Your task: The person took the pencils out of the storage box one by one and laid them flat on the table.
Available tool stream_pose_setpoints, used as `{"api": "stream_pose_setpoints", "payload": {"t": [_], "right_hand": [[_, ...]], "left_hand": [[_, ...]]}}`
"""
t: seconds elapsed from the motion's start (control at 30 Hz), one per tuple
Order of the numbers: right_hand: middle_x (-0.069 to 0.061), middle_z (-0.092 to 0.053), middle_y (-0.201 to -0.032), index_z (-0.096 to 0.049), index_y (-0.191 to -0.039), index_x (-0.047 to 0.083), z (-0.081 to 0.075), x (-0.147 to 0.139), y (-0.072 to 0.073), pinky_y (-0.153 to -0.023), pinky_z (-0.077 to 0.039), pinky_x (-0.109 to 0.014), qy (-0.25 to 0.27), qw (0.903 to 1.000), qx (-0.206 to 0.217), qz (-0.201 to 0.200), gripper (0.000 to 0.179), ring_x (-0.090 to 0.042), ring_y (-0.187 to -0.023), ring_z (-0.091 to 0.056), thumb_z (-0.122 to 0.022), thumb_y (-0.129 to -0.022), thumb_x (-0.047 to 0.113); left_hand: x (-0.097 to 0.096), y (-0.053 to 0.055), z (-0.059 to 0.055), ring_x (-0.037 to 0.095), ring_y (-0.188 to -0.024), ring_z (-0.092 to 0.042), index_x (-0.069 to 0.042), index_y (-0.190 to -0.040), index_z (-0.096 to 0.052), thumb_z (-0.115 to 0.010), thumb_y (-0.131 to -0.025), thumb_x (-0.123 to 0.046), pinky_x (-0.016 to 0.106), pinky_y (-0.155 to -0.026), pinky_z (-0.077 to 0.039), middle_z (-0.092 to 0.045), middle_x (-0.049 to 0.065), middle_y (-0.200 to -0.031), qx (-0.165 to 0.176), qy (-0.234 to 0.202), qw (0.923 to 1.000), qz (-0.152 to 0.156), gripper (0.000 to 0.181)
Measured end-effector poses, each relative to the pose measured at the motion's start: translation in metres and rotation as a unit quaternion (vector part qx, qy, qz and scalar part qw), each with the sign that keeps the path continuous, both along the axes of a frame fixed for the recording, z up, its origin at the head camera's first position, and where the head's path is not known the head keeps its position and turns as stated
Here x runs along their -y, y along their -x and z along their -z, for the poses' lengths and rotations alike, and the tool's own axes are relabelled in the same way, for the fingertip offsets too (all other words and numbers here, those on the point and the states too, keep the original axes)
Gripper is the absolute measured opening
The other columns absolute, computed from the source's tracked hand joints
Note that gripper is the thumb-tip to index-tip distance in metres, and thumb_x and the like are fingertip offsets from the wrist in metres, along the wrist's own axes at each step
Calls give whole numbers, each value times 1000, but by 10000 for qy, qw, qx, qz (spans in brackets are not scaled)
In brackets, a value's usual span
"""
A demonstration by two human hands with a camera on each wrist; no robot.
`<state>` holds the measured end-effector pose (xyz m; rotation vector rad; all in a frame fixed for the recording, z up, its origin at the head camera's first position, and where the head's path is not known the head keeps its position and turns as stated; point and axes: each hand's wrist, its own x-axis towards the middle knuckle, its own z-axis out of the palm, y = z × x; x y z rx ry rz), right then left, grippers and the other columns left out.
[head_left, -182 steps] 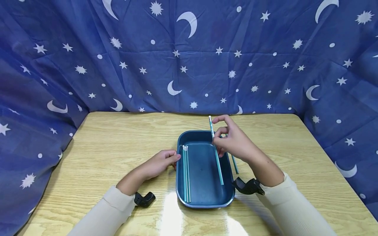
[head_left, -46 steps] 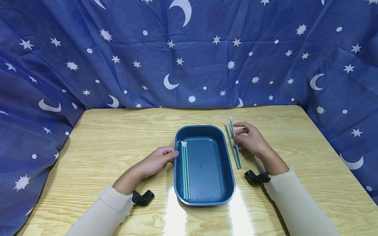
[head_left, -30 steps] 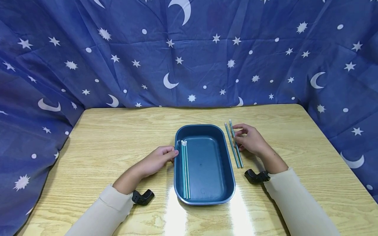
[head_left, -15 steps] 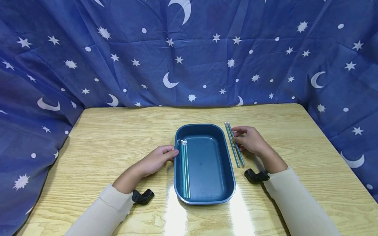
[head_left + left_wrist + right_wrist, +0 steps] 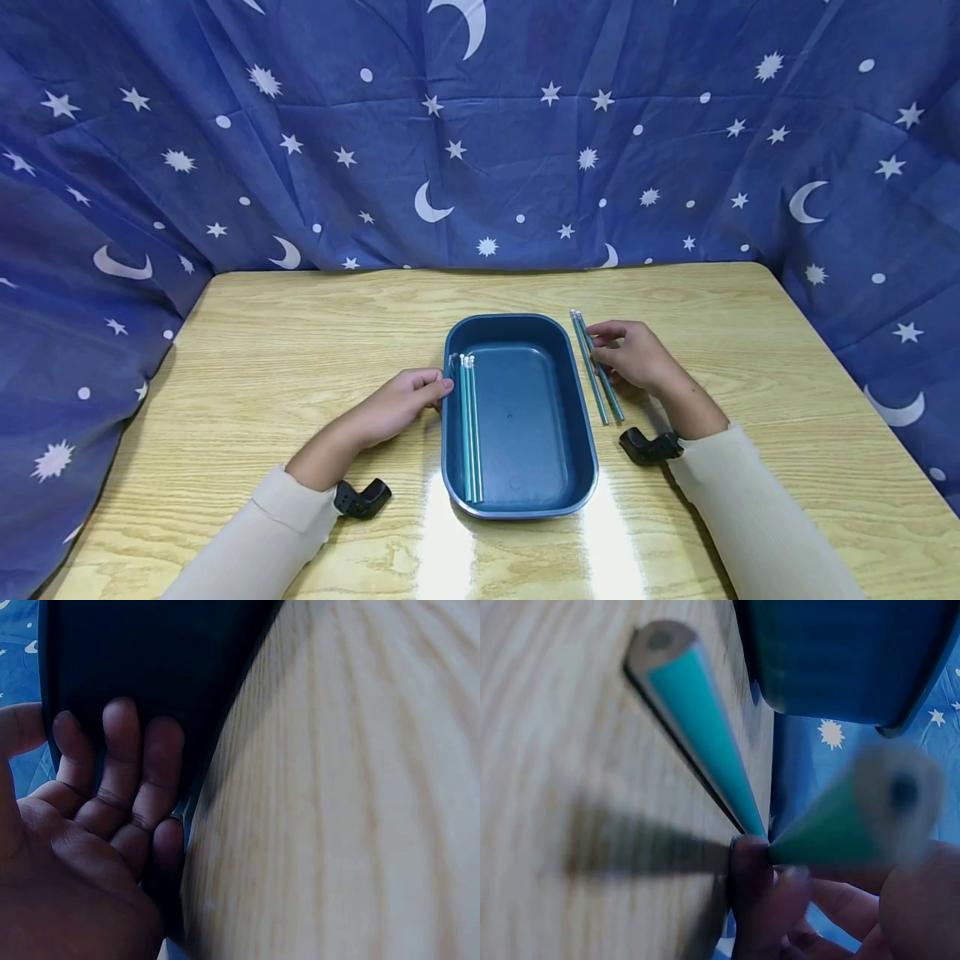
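My left hand (image 5: 401, 408) pinches the left wall of a dark blue plastic tray (image 5: 528, 433), thumb over the rim; in the left wrist view its fingers (image 5: 161, 754) press the outer wall. Inside, along that wall, several teal pencils (image 5: 471, 433) lie side by side, white erasers at the far end. To the tray's right, my right hand (image 5: 633, 357) holds a teal unsharpened pencil (image 5: 611, 395) between thumb and fingers. A second pencil (image 5: 597, 397) lies on the table between it and the tray. In the right wrist view the held pencil (image 5: 821, 825) is raised off the wood at its near end.
The light wooden table (image 5: 300, 333) reaches back to a blue curtain (image 5: 337, 192) with white stars and moons, which also hangs at both sides. Black wrist cameras sit at both cuffs.
Earlier the right hand held a pencil up over the tray; now it holds one low, right of the tray. That pencil's eraser end has swung left to meet the other's. The left hand stays put.
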<state>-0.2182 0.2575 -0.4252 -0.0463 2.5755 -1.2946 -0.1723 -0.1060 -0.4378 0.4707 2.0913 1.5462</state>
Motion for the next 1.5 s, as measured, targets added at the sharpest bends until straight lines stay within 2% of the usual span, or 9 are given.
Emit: {"api": "stream_pose_setpoints", "payload": {"t": [0.1,0.23,0.33,0.53,0.87,1.13,1.37,1.5], "right_hand": [[-23,-59,-118,-57,-136,-1,-2,1,0,-56,-52,-30,-241,9996,-126,-35,39,-16,-65,-55,-59,-97,3],[-24,-61,-118,-59,-135,-1,-3,2,0,-54,-48,-30,-468,9986,-249,-69,39,-16,-63,-53,-59,-96,3],[-24,-61,-117,-59,-133,-2,-3,3,1,-53,-49,-29,-488,9984,-262,-64,38,-15,-64,-54,-58,-96,2],[-24,-63,-113,-61,-130,-4,0,2,3,-56,-51,-28,-519,9980,-344,-101,35,-16,-69,-57,-59,-95,1],[-21,-61,-113,-61,-132,-2,-1,4,3,-56,-55,-30,-546,9983,-164,-72,35,-16,-68,-59,-57,-98,3],[-18,-58,-105,-59,-133,-3,0,4,2,-54,-52,-30,-527,9981,-260,-192,36,-17,-64,-56,-54,-98,3],[-17,-58,-101,-58,-133,-4,0,5,2,-52,-50,-29,-510,9979,-324,-239,37,-18,-65,-56,-53,-97,3],[-16,-59,-99,-59,-133,-4,1,5,3,-53,-49,-28,-567,9974,-362,-254,37,-17,-66,-55,-52,-97,4]], "left_hand": [[0,0,0,21,-87,-58,-7,-83,-56,-43,-108,-31,32,-81,-45,-67,8,-94,-2,12,10000,-21,37],[0,1,-1,23,-85,-56,-2,-84,-54,-44,-108,-30,30,-78,-44,-65,8,-93,16,-14,10000,-41,39],[0,1,-1,23,-84,-55,1,-84,-53,-44,-107,-29,30,-76,-44,-65,8,-92,23,-35,10000,-40,39],[0,1,-1,23,-83,-54,-1,-83,-54,-45,-107,-28,30,-76,-43,-64,8,-92,17,-24,10000,-51,37],[0,0,-1,22,-80,-52,1,-84,-52,-44,-107,-30,28,-72,-42,-63,5,-90,45,8,10000,-66,40],[0,0,0,23,-86,-56,-2,-83,-53,-45,-107,-29,31,-77,-44,-64,5,-92,31,-79,10000,-11,37],[-1,0,0,24,-84,-53,5,-87,-53,-44,-107,-28,30,-75,-43,-62,3,-89,100,-78,9999,-52,40],[-1,1,1,25,-86,-55,0,-85,-55,-44,-107,-27,30,-76,-43,-63,4,-91,82,-49,9999,-68,37]]}}
